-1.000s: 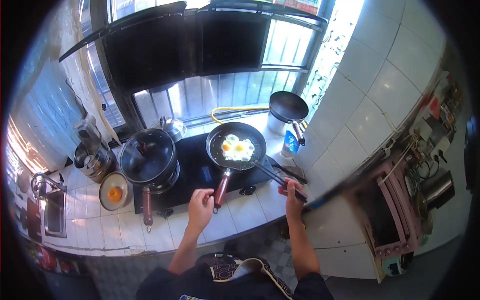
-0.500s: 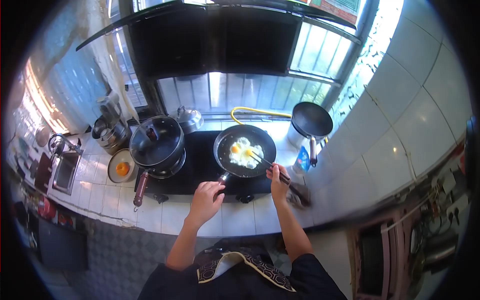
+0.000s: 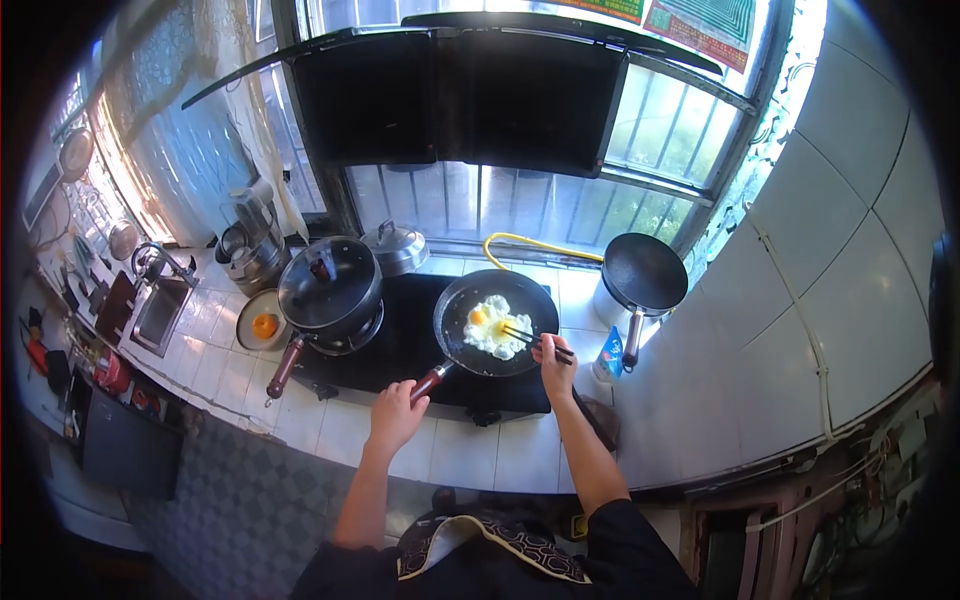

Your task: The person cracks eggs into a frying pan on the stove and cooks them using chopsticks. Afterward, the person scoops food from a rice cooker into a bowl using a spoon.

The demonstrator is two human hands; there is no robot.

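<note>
The frying pan (image 3: 460,300) sits on the right side of the stove (image 3: 398,330), its handle (image 3: 430,382) pointing between 7 and 8 o'clock. The left hand (image 3: 394,418) is closed round the handle's outer end; a loose grip there could let the pan swivel or tip when pushed. The right hand (image 3: 556,368) grips dark chopsticks (image 3: 538,342) from the pan's 4 o'clock side, tips at the right-hand yolk of the fried eggs (image 3: 492,340) near the pan's middle. A jab or sideways drag could break that yolk, and whites stuck underneath could tear. The right fingers are close to the rim, so a slip forward risks a burn or spatter. Towards 12 o'clock, the yellow hose (image 3: 540,241) runs near the pan; sliding the pan back could bring hot metal against it
</note>
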